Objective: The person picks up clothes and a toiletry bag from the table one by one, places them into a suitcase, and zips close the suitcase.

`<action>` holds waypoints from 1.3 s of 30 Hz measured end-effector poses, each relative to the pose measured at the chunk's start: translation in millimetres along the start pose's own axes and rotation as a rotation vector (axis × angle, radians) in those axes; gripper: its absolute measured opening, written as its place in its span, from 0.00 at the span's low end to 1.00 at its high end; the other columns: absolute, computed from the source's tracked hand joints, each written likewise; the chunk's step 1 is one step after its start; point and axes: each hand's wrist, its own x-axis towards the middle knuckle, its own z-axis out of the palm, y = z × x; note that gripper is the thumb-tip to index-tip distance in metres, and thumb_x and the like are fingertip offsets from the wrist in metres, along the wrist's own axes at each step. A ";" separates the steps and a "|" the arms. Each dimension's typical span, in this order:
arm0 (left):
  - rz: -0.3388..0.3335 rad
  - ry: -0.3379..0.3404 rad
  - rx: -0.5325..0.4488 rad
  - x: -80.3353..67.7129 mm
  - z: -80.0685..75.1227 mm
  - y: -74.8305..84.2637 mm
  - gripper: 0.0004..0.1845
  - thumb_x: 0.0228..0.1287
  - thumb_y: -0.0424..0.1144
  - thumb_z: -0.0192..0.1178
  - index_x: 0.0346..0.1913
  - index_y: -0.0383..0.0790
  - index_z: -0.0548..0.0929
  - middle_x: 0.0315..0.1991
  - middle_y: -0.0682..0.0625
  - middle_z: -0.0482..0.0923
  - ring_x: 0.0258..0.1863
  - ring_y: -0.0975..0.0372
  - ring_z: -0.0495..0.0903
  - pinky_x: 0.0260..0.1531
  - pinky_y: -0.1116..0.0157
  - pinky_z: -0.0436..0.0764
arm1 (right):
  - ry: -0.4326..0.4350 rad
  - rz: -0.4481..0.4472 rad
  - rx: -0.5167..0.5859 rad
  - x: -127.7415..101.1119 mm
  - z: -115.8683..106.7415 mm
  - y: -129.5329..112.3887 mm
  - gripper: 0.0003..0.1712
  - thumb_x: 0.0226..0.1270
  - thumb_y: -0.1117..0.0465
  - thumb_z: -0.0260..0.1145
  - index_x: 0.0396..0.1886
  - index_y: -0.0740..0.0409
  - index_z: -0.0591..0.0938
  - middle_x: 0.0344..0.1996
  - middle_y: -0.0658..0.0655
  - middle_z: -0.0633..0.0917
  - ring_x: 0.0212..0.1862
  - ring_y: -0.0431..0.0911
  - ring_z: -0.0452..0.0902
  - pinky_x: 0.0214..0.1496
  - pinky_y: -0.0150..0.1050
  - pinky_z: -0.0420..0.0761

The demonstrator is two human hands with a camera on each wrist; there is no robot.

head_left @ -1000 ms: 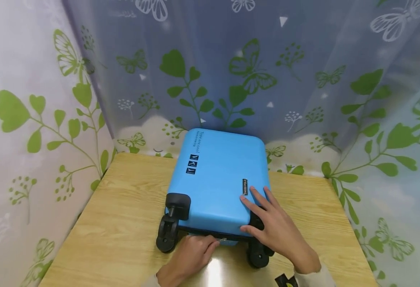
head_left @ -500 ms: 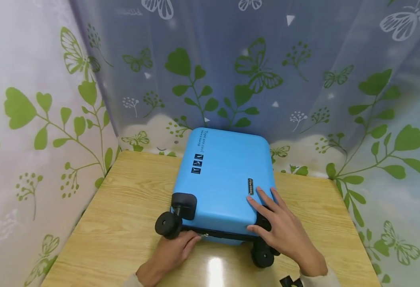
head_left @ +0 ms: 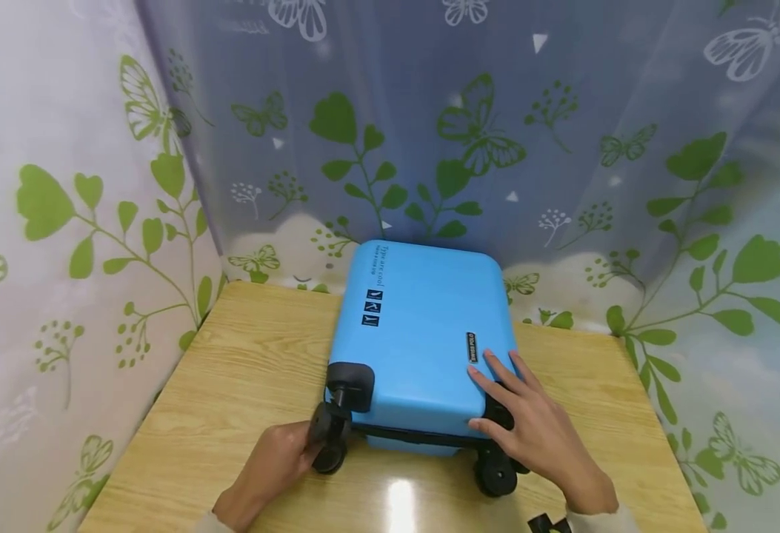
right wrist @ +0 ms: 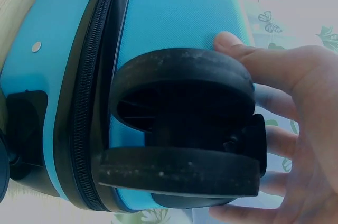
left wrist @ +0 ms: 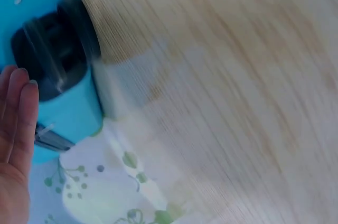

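Observation:
A blue hard-shell suitcase (head_left: 423, 333) lies on its side on the wooden table, its wheeled end towards me. Along that end runs a black zipper (right wrist: 84, 108), its teeth meshed where the right wrist view shows them. My left hand (head_left: 275, 463) is at the near left corner, partly hidden behind the black left wheel (head_left: 328, 437). In the left wrist view its fingers (left wrist: 24, 108) look straight, beside the suitcase; the thumb is out of sight. My right hand (head_left: 536, 422) rests spread over the near right corner, above the right wheel (head_left: 496, 474).
The wooden table (head_left: 250, 348) extends on both sides of the suitcase. Patterned curtains (head_left: 396, 111) with green leaves and butterflies stand behind and at the sides. A small black object (head_left: 548, 523) lies at the front edge near my right wrist.
My left hand, earlier pinching the zipper pull, has moved left along the near edge to the corner wheel. That wheel has swivelled. The right hand stays in place on the suitcase.

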 end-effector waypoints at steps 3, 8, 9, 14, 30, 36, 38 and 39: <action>0.030 -0.038 -0.017 2.1 -0.8 -4.2 0.15 0.54 0.27 0.79 0.33 0.49 0.84 0.27 0.61 0.85 0.27 0.78 0.79 0.26 0.72 0.80 | -0.001 0.010 -0.001 -3.8 -0.7 4.5 0.45 0.67 0.38 0.78 0.82 0.40 0.75 0.84 0.56 0.70 0.84 0.70 0.60 0.33 0.44 0.86; 0.059 -0.122 -0.110 7.2 0.2 -4.4 0.13 0.60 0.28 0.75 0.32 0.50 0.82 0.25 0.63 0.82 0.25 0.80 0.71 0.25 0.77 0.76 | 0.015 0.006 0.000 -10.8 -0.4 15.5 0.45 0.67 0.39 0.78 0.82 0.40 0.75 0.83 0.54 0.71 0.84 0.68 0.61 0.33 0.42 0.85; 0.055 -0.143 -0.127 8.4 0.2 -3.9 0.13 0.61 0.29 0.75 0.31 0.50 0.83 0.25 0.63 0.81 0.25 0.80 0.69 0.25 0.78 0.74 | 0.023 -0.002 0.000 -11.8 -0.5 18.2 0.45 0.67 0.39 0.79 0.81 0.40 0.76 0.83 0.54 0.71 0.84 0.68 0.61 0.34 0.43 0.86; 0.005 -0.213 -0.199 14.3 -2.9 -10.1 0.04 0.73 0.37 0.72 0.37 0.48 0.91 0.30 0.63 0.88 0.28 0.81 0.76 0.29 0.79 0.79 | 0.057 -0.027 0.047 -16.8 -0.4 32.3 0.45 0.67 0.44 0.80 0.82 0.39 0.75 0.84 0.52 0.70 0.85 0.64 0.59 0.46 0.55 0.91; -0.501 -0.280 -0.642 121.4 -17.9 -29.0 0.32 0.91 0.52 0.48 0.87 0.44 0.61 0.86 0.40 0.60 0.82 0.39 0.65 0.77 0.33 0.67 | 0.077 0.007 0.160 -18.7 9.5 38.8 0.50 0.61 0.48 0.85 0.82 0.39 0.75 0.85 0.52 0.68 0.88 0.64 0.52 0.71 0.76 0.71; -0.504 -0.371 -0.713 139.1 -10.2 -11.6 0.36 0.89 0.53 0.49 0.90 0.55 0.51 0.91 0.39 0.35 0.90 0.39 0.41 0.83 0.34 0.55 | 0.116 -0.050 0.138 -18.3 12.9 39.6 0.50 0.59 0.49 0.85 0.81 0.43 0.76 0.84 0.54 0.70 0.87 0.64 0.54 0.70 0.73 0.75; -0.514 -0.374 -0.708 140.0 -9.5 -6.6 0.36 0.88 0.53 0.51 0.90 0.57 0.53 0.91 0.40 0.33 0.90 0.40 0.39 0.83 0.34 0.55 | 0.130 -0.072 0.134 -17.9 11.7 42.6 0.50 0.58 0.51 0.85 0.81 0.43 0.76 0.84 0.55 0.70 0.87 0.63 0.55 0.69 0.72 0.75; -0.514 -0.372 -0.715 140.6 -9.2 -4.6 0.36 0.88 0.53 0.51 0.90 0.57 0.53 0.91 0.40 0.33 0.90 0.40 0.38 0.83 0.33 0.54 | 0.135 -0.077 0.131 -18.3 11.0 44.8 0.50 0.57 0.51 0.86 0.81 0.44 0.77 0.84 0.55 0.70 0.87 0.63 0.55 0.69 0.72 0.76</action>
